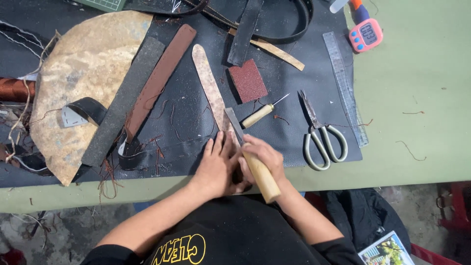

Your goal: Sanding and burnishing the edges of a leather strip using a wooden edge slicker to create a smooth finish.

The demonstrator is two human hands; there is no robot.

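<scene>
Overhead view of a leather workbench. The right hand [265, 153] is shown with its fingers curled shut around the pale wooden handle of a flat-bladed knife [248, 149]; the handle runs down towards the body and projects past the table edge, while the grey blade points up and to the left. The blade is laid against the near end of a long, mottled tan leather strip [210, 86], which lies diagonally on the black mat [289, 98]. The left hand [219, 167] is pressed flat on the near end of that strip, fingers extended and held close together, nothing being grasped; it lies just beside the blade and touches the right hand.

To the left of the strip a reddish-brown strap [159, 73] with stitch holes and a dark grey strap [125, 98] are laid parallel, the grey one overlapping a large rounded sheet of pale worn leather [83, 73]. To the right of the strip a dark red rectangular abrasive block [248, 81] is seen, and below it a wooden-handled awl [262, 113] with its point directed up and right. A pair of scissors [321, 135] with pale loop handles is placed further right, blades closed, next to a clear ruler [346, 88] at the mat's edge. A pink digital timer [365, 34] rests on the green table [422, 98]. A black belt [274, 24] is coiled at the top of the mat.
</scene>
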